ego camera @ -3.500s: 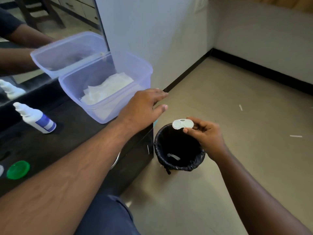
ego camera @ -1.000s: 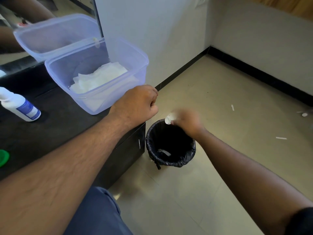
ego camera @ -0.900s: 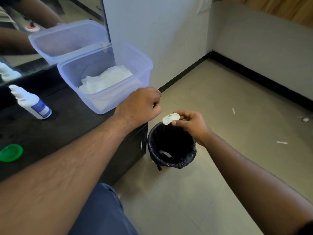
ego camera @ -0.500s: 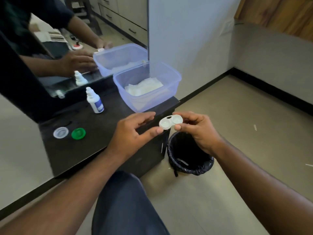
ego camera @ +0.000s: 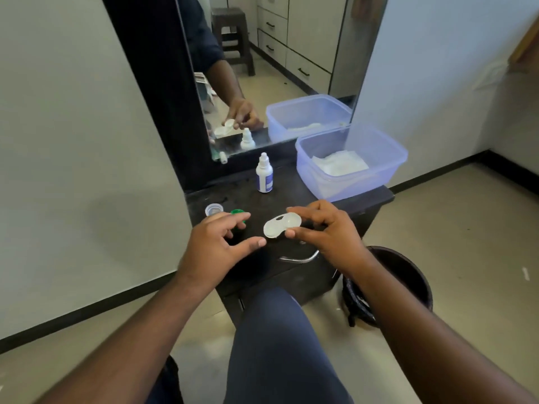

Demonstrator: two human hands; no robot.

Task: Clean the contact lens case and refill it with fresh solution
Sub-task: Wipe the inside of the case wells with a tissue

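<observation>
Case (ego camera: 282, 225) pinched level in right grip (ego camera: 322, 228) over surface (ego camera: 291, 199), 2 wells up for refilling; left grip (ego camera: 221, 243) released.

You face a small black cabinet (ego camera: 291, 266) with a mirror (ego camera: 271, 68) rising behind its tabletop. Pale walls (ego camera: 73, 126) flank that cabinet, a black skirting (ego camera: 87, 310) runs beneath them, and beige floor (ego camera: 472, 243) spreads around it.

Black bin (ego camera: 408, 275) beside dark cabinet (ego camera: 291, 199), mirror (ego camera: 280, 68) behind.
</observation>
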